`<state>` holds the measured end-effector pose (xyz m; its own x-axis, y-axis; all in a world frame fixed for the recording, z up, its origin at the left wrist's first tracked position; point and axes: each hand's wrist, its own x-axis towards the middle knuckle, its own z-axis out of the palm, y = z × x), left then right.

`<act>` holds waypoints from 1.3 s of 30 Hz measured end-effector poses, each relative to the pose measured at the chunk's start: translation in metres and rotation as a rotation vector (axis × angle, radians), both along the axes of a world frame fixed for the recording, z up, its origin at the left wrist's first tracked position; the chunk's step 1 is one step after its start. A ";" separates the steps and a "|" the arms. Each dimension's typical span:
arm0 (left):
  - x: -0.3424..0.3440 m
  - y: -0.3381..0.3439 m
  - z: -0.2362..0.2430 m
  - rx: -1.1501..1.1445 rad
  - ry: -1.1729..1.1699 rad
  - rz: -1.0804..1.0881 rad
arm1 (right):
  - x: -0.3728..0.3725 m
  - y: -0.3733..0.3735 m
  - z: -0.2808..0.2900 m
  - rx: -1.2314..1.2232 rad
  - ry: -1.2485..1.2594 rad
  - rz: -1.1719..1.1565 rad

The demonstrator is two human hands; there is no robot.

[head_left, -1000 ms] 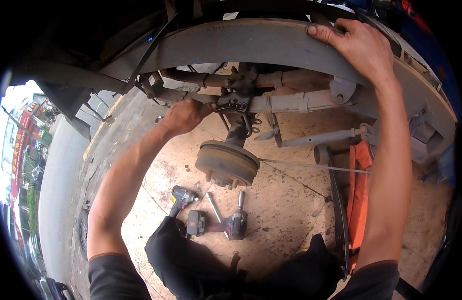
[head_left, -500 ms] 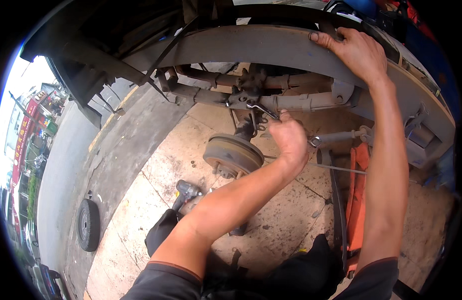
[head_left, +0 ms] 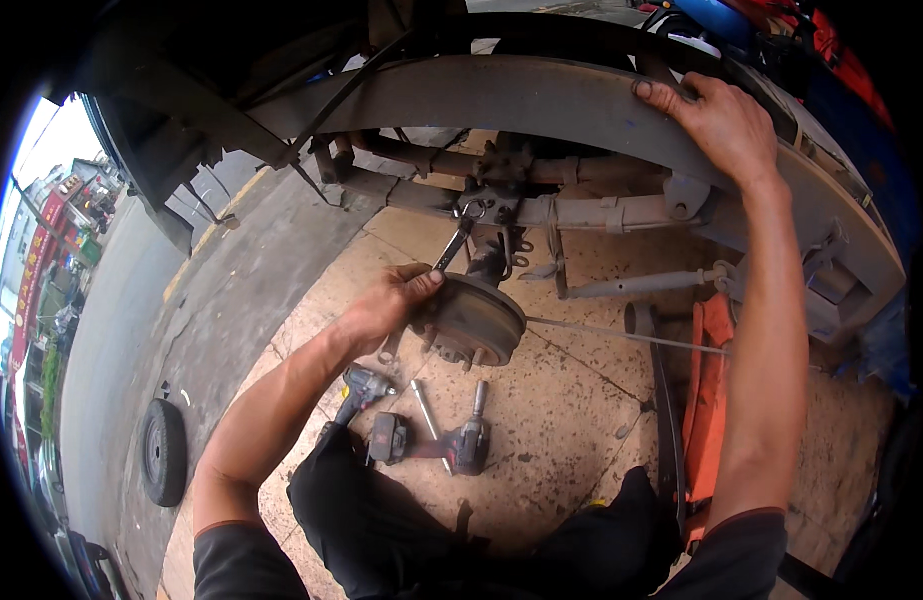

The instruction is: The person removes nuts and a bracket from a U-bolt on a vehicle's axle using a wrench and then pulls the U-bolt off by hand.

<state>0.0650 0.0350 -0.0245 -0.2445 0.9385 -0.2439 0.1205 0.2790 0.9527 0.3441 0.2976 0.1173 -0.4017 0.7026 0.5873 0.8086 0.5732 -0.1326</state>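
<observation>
While the right hand [head_left: 719,125] is kept flat on the wheel arch [head_left: 541,95], fingers spread over its edge as a brace with nothing gripped, the left hand [head_left: 391,305] is now seen closed around the lower end of a wrench [head_left: 453,245]. A second ago that hand was up at the axle [head_left: 581,212]; half a second ago it was swung across toward the middle, right of the hub [head_left: 473,320]; now it is brought back left of the hub, with the wrench angled up and its ring end set at the fittings on the axle just above the hub. Whether the ring is seated on a nut cannot be told.

The brake hub is bare, no wheel fitted, studs showing at its lower edge. The view has shifted too: the hub now sits nearer centre.

Judged from this: the wrench is repositioned rather than put down, so work on the fasteners above the hub looks ongoing.

On the floor [head_left: 571,420] below the hub, two power drivers [head_left: 466,440] and a loose bar are lying untouched. An orange jack [head_left: 706,390] is standing to the right. A tyre [head_left: 163,452] is lying well apart at left.
</observation>
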 end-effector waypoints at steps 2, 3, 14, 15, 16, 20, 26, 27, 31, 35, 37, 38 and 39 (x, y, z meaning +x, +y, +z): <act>-0.029 0.000 0.023 -0.133 0.546 -0.045 | -0.001 0.000 -0.003 0.003 0.008 -0.008; -0.035 0.005 0.029 -0.069 0.592 -0.033 | -0.001 0.001 -0.004 0.004 0.010 -0.015; -0.062 0.099 0.047 -0.048 0.847 -0.298 | -0.001 0.003 -0.003 0.047 0.002 -0.027; -0.067 0.105 0.046 0.056 0.814 -0.328 | -0.001 0.002 -0.003 0.055 0.006 -0.032; -0.076 0.111 0.048 0.062 0.842 -0.406 | -0.002 0.001 -0.002 0.044 0.006 -0.030; -0.075 0.132 0.070 -0.057 1.000 -0.480 | 0.000 0.000 0.001 0.007 -0.006 -0.039; -0.091 0.158 0.062 -0.262 0.888 -0.475 | -0.001 0.002 0.000 0.015 -0.019 -0.047; -0.093 0.157 0.059 -0.219 0.893 -0.479 | 0.001 0.002 0.002 0.004 -0.025 -0.050; -0.095 0.137 0.048 0.013 0.957 -0.473 | -0.002 -0.001 0.003 -0.002 -0.029 -0.046; -0.083 0.131 0.050 0.051 1.024 -0.434 | 0.000 -0.004 0.006 -0.034 -0.034 -0.036; -0.073 0.121 0.048 -0.031 0.984 -0.369 | 0.000 -0.005 0.008 -0.031 -0.034 -0.021; -0.068 0.110 0.051 -0.076 0.969 -0.329 | -0.002 -0.007 0.011 -0.037 -0.038 -0.019; -0.051 0.093 0.051 -0.125 0.970 -0.246 | -0.003 -0.008 0.012 -0.049 -0.048 -0.019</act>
<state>0.0139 0.1285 0.0268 -0.1929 0.9708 -0.1424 0.8958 0.2335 0.3783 0.3414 0.2894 0.1290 -0.4155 0.7374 0.5325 0.8252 0.5519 -0.1204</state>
